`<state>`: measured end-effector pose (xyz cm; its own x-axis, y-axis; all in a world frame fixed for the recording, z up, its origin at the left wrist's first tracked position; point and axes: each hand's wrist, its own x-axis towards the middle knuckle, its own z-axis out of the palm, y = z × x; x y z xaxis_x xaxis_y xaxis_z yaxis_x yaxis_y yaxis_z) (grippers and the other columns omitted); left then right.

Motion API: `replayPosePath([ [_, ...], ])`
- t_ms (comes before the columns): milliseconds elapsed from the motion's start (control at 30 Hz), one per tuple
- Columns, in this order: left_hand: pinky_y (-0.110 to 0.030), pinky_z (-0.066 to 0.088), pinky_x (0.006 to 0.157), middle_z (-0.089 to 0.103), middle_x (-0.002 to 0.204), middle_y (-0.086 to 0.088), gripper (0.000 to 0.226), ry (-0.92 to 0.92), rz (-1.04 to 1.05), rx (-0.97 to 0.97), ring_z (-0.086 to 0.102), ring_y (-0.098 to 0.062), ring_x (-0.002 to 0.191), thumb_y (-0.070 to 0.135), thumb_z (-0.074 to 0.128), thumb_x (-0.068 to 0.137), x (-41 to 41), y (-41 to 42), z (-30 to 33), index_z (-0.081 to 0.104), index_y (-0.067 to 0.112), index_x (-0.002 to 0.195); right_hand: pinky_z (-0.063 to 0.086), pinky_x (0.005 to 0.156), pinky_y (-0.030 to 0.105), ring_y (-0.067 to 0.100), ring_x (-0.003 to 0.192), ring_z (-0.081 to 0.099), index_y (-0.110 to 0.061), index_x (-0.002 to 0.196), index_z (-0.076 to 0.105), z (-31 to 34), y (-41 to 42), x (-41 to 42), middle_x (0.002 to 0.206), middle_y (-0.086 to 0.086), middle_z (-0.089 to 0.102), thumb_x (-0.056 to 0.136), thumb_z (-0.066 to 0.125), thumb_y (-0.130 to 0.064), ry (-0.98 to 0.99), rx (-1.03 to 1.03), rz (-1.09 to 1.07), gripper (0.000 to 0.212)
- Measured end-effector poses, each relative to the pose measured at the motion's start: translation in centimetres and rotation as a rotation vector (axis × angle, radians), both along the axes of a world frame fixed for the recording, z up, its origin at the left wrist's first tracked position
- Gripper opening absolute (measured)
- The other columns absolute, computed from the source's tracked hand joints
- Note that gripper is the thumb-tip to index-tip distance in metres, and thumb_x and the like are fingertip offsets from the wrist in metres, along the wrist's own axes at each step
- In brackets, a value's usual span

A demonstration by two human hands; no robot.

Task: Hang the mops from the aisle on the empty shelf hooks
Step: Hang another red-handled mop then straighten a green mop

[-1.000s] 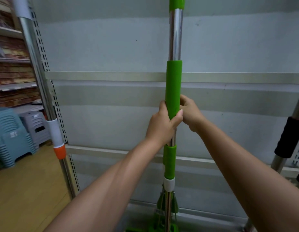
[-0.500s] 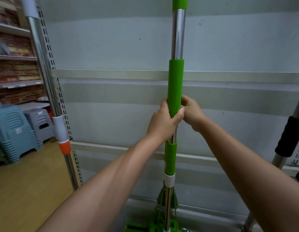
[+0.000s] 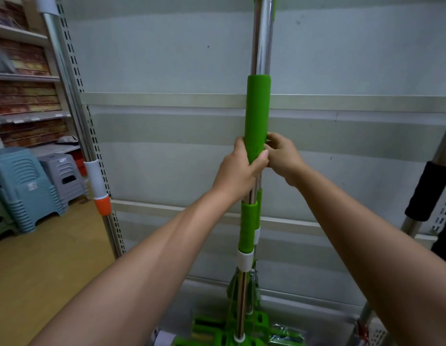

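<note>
Head camera looks along both bare forearms to a green mop [image 3: 257, 121] standing upright in front of the grey back panel [image 3: 167, 58] of a shelf unit. Its chrome pole rises out of the top edge of the frame, and its green head [image 3: 217, 335] sits low at the bottom edge, on the base of the unit. The left hand [image 3: 238, 171] grips the pole at the lower end of the long green foam sleeve, fingers curled round it and the thumb laid across the front. The right hand [image 3: 283, 156] is on the other side at the same height, its fingers bent in against the sleeve and touching the left thumb; how firmly it grips is hidden behind the pole. A second green pole shows just behind the first, below the hands. At the left edge of the unit a chrome pole with a white and orange collar [image 3: 98, 188] leans along the slotted upright. At the right edge another pole with a black grip [image 3: 426, 191] slants inward. Stacked plastic stools [image 3: 27, 186] stand on the yellowish floor at far left.
</note>
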<state>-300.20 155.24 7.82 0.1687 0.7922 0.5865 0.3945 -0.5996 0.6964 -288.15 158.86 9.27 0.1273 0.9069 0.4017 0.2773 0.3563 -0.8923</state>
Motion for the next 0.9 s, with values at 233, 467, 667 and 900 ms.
replayPosePath([
  [233,-0.049,0.056,0.075,0.068,0.095,-0.015,0.04,0.01,0.003,-0.025,0.068,-0.032,0.081,0.039,0.053,0.091,0.3,0.2,0.0,0.044,0.013,0.119,0.054,0.086,0.04,0.026,0.096,0.062,-0.005,0.122,0.053,0.3,-0.7,0.1,0.114,0.018,0.063,0.095,0.049,-0.01,-0.011,-0.036,0.001,0.028],
  [467,-0.049,0.057,0.074,0.069,0.092,-0.015,0.045,-0.006,-0.007,-0.036,0.068,-0.033,0.08,0.046,0.051,0.084,0.4,0.3,0.0,0.045,0.015,0.115,0.051,0.093,0.046,0.033,0.098,0.062,-0.003,0.122,0.053,0.1,-1.2,0.2,0.113,0.022,0.063,0.095,0.047,-0.011,-0.044,-0.067,-0.01,0.028],
  [667,-0.043,0.055,0.078,0.069,0.096,-0.009,0.039,0.008,0.055,-0.033,0.066,-0.028,0.087,0.045,0.055,0.088,0.5,0.1,0.1,0.049,0.017,0.116,0.051,0.093,0.039,0.025,0.095,0.062,-0.002,0.128,0.049,0.1,-1.7,0.2,0.106,0.015,0.062,0.095,0.049,-0.015,-0.042,-0.043,-0.06,0.035],
  [900,-0.039,0.052,0.082,0.067,0.106,-0.003,0.047,0.081,0.103,-0.044,0.063,-0.026,0.096,0.051,0.059,0.084,-1.0,-2.0,0.6,0.053,0.016,0.115,0.049,0.092,0.04,0.022,0.098,0.059,0.0,0.117,0.057,1.9,-3.6,0.1,0.105,0.012,0.062,0.096,0.046,-0.022,-0.041,0.041,-0.145,0.032],
])
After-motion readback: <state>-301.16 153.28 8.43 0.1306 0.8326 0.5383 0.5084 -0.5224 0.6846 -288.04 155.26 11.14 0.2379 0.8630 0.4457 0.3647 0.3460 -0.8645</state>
